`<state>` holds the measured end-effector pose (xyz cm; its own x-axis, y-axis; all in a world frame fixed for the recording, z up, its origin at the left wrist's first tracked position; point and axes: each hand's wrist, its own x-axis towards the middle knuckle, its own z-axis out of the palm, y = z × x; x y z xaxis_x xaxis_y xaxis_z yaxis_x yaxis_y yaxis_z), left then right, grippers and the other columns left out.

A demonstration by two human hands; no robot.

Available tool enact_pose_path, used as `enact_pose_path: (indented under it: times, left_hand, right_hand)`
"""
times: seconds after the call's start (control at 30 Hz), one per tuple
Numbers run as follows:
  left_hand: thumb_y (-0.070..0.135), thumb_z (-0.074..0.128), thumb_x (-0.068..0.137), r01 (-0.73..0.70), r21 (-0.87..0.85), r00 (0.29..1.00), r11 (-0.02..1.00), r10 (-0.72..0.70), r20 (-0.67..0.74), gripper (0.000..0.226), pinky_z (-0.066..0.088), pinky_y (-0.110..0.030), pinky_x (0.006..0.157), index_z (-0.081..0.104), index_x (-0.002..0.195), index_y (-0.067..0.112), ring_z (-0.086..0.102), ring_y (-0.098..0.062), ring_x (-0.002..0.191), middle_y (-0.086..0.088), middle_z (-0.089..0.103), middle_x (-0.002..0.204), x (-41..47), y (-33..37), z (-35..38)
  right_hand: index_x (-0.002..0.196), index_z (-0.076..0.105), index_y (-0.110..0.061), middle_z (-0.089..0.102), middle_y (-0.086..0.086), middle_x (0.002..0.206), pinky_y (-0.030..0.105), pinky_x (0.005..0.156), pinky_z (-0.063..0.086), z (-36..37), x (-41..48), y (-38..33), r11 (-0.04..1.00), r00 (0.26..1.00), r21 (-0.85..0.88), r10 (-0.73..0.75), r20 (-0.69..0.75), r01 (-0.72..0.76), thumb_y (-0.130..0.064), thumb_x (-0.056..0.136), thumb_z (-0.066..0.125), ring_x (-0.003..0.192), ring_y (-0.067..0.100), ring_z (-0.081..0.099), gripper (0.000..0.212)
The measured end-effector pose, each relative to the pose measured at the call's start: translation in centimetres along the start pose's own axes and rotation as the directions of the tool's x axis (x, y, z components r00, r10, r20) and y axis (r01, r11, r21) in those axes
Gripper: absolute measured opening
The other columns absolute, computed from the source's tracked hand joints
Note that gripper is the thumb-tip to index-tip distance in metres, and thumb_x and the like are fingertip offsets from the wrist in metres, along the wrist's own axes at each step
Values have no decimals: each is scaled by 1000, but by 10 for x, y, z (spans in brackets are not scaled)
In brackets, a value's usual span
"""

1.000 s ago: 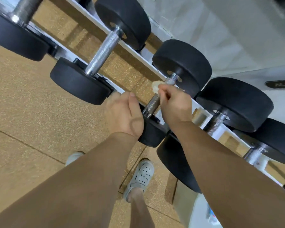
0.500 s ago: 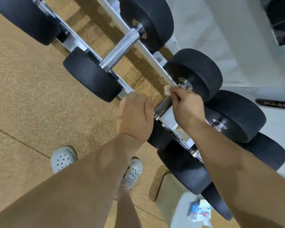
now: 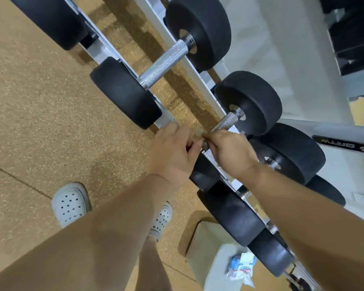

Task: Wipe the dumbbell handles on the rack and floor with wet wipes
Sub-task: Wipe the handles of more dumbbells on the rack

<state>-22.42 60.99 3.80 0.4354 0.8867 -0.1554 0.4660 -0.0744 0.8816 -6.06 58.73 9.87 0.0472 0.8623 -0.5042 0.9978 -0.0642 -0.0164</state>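
Observation:
A black dumbbell lies on the white rack (image 3: 200,80), its knurled steel handle (image 3: 226,121) running to the far head (image 3: 250,101). My right hand (image 3: 229,152) curls round the near part of that handle with the wet wipe inside it. Only a pale sliver of the wipe (image 3: 198,137) shows between my hands. My left hand (image 3: 172,153) grips the dumbbell at its near end, fingers curled over the near head (image 3: 204,175), which is mostly hidden.
More black dumbbells fill the rack on both sides, one with a bare handle (image 3: 163,65) to the upper left. A wet wipes pack (image 3: 241,267) lies on a pale bench (image 3: 210,244) at the bottom right. My feet in white clogs (image 3: 70,203) stand on the cork-coloured floor.
My right hand has slid with the wipe from the far end of the handle toward the near end, meeting my left hand. The camera has shifted, bringing the wipes pack into view.

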Motion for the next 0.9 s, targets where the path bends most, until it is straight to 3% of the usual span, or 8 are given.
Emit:
enact_pose_path:
  times: [0.1, 0.23, 0.33, 0.43, 0.53, 0.63, 0.8, 0.9]
  left_hand:
    - [37, 64, 89, 34, -30, 999, 999, -33, 35, 31, 42, -40, 72, 39, 75, 26, 42, -21, 81, 3, 41, 84, -1, 0, -3]
    - [34, 69, 89, 16, -13, 1000, 1000, -16, 17, 34, 45, -42, 70, 39, 75, 25, 41, -21, 80, 2, 40, 84, -1, -1, -3]
    - [39, 63, 90, -8, -36, 1000, 999, 9, 23, 32, 44, -41, 68, 38, 75, 25, 40, -20, 80, 3, 39, 85, 0, -1, -4]
    - [40, 63, 90, 9, -9, 1000, 1000, -9, 30, 32, 43, -40, 69, 38, 76, 26, 40, -20, 83, 3, 39, 86, -1, 0, -4]
    - [35, 68, 91, 45, -12, 999, 999, -44, 26, 34, 44, -43, 72, 39, 77, 25, 41, -21, 83, 3, 40, 87, -2, 1, -3]
    - [36, 66, 92, 29, -46, 999, 999, -28, 17, 33, 48, -47, 72, 39, 77, 25, 44, -24, 81, 3, 40, 87, -2, 2, -4]
    - [37, 61, 92, 13, -17, 999, 1000, -13, 32, 29, 47, -48, 72, 38, 78, 25, 45, -26, 83, 1, 40, 89, -2, 1, -3]
    - [34, 63, 92, 18, -37, 1000, 999, -17, 24, 30, 46, -46, 73, 38, 78, 25, 44, -25, 83, 1, 40, 88, -2, 0, -2]
  right_hand:
    - [98, 70, -11, 67, 13, 86, 33, 58, 45, -12, 24, 23, 965, 979, -173, 182, -92, -196, -6, 93, 54, 74, 37, 66, 18]
    - [105, 72, -8, 69, 20, 92, 42, 69, 56, -6, 25, 19, 936, 914, -13, 341, -220, -352, -5, 96, 51, 81, 42, 67, 23]
    - [118, 70, -16, 70, 13, 106, 38, 78, 52, 7, 6, -7, 972, 974, 85, 223, -52, -218, -9, 95, 51, 95, 36, 65, 30]
    - [111, 68, -18, 67, 8, 101, 36, 71, 48, -2, 10, -2, 999, 993, -22, 42, 112, -40, -9, 94, 51, 93, 35, 64, 26]
    - [110, 68, -15, 68, 15, 99, 39, 67, 52, -14, 28, 25, 963, 981, -186, 195, -21, -196, -2, 90, 49, 84, 41, 67, 30]
    - [110, 71, -9, 68, 19, 105, 45, 76, 56, -11, 27, 22, 943, 941, -102, 300, -153, -317, 1, 89, 50, 89, 43, 67, 31]
    - [105, 69, -18, 67, 6, 99, 37, 71, 50, -7, 17, 0, 998, 991, -40, 50, 126, -45, -12, 96, 48, 91, 32, 63, 24]
    - [100, 65, -22, 59, 6, 92, 34, 67, 44, -22, 36, 18, 973, 979, -169, 175, 100, -157, -1, 90, 48, 77, 32, 56, 28]
